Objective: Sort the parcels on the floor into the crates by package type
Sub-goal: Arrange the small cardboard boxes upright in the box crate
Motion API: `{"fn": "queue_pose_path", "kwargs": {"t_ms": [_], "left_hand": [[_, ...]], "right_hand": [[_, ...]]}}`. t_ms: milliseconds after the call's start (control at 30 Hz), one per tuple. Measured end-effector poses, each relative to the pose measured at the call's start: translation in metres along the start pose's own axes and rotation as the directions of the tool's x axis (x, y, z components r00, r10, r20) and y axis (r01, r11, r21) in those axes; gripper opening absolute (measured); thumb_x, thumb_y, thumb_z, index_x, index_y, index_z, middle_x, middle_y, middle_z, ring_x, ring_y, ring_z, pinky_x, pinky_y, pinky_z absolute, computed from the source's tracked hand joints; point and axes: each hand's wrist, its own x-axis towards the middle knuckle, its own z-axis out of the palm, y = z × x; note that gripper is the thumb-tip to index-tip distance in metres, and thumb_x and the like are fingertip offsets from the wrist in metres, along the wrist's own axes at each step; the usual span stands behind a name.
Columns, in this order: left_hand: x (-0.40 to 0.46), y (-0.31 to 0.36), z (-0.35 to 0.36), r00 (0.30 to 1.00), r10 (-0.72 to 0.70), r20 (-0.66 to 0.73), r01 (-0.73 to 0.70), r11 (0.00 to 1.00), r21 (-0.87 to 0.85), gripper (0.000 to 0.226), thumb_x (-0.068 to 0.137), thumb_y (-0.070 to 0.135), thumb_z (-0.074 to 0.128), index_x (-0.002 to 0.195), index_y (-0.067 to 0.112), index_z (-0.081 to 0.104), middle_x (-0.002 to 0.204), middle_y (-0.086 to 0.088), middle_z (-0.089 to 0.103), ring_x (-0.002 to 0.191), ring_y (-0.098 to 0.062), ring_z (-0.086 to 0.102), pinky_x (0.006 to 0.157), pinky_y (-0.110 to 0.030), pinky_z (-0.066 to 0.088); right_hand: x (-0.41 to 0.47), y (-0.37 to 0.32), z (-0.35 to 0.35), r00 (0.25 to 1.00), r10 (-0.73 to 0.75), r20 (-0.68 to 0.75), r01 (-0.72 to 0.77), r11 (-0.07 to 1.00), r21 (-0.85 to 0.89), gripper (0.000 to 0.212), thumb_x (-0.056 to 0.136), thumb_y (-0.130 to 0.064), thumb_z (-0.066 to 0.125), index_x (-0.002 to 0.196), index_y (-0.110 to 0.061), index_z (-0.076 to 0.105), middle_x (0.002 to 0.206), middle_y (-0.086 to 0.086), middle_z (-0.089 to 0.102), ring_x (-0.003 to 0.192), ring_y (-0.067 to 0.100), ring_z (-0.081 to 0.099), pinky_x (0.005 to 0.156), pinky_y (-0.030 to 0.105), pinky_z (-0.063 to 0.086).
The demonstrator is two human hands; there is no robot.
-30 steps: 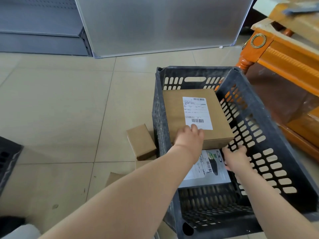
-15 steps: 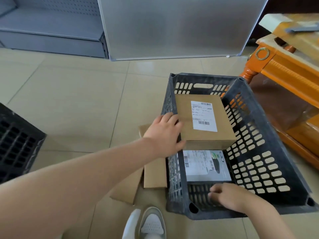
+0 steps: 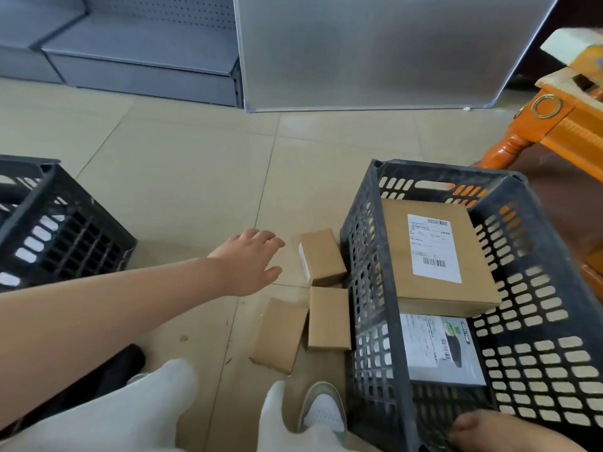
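Left hand (image 3: 249, 261): fingers spread, holding nothing, just beside three small cardboard boxes (image 3: 321, 257) lying on the floor against the right crate (image 3: 365, 288). Large labelled box (image 3: 437, 256) lies inside it. Right hand (image 3: 473, 429): grip undeterminable.

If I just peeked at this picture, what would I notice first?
Probably the big black crate on the right, holding a large cardboard box with a white shipping label. Next, the left hand, fingers spread, beside three small cardboard boxes on the tiled floor. Another black crate sits at far left.
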Motion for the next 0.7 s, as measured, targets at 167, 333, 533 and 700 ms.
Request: {"fn": "queue_pose_path", "kwargs": {"t_ms": [167,333,533,700], "left_hand": [[-0.008,-0.012,0.028,0.998,-0.002,0.069,0.005,0.999,-0.042,0.057,0.1,0.045,0.037,0.151,0.021,0.027,0.157,-0.001,0.028,0.143,-0.025,0.027,0.114,-0.039,0.03],[-0.012,-0.025,0.057,0.989,-0.025,0.148,0.041,0.994,-0.106,0.056,0.099,0.042,0.039,0.151,0.022,0.028,0.156,0.0,0.028,0.142,-0.025,0.028,0.114,-0.038,0.03],[-0.015,-0.045,0.091,0.958,-0.105,0.266,0.18,0.943,-0.278,0.057,0.098,0.038,0.042,0.15,0.022,0.028,0.155,-0.001,0.031,0.141,-0.025,0.03,0.113,-0.039,0.032],[-0.024,-0.057,0.119,0.931,-0.196,0.31,0.325,0.831,-0.451,0.052,0.098,0.033,0.045,0.148,0.023,0.034,0.15,-0.003,0.038,0.13,-0.024,0.044,0.1,-0.031,0.039]], "right_hand": [[0.0,-0.083,0.113,0.986,-0.156,-0.063,0.143,0.975,-0.172,0.021,0.08,-0.078,0.055,0.083,-0.06,0.064,0.11,-0.019,0.063,0.109,0.0,0.057,0.092,0.018,0.041],[-0.03,-0.183,-0.035,0.941,-0.151,-0.304,0.099,0.979,-0.18,0.022,0.089,-0.065,0.052,0.097,-0.047,0.063,0.11,-0.019,0.066,0.097,-0.005,0.059,0.081,0.014,0.043],[-0.054,-0.261,-0.071,0.745,-0.04,-0.666,0.078,0.997,0.028,0.021,0.101,-0.035,0.048,0.101,-0.025,0.066,0.094,-0.003,0.071,0.08,0.017,0.066,0.071,0.035,0.053],[-0.059,-0.34,-0.074,0.326,-0.019,-0.945,0.431,0.893,0.131,0.02,0.098,-0.02,0.052,0.117,-0.024,0.059,0.104,-0.009,0.06,0.093,0.012,0.055,0.079,0.035,0.045]]}}
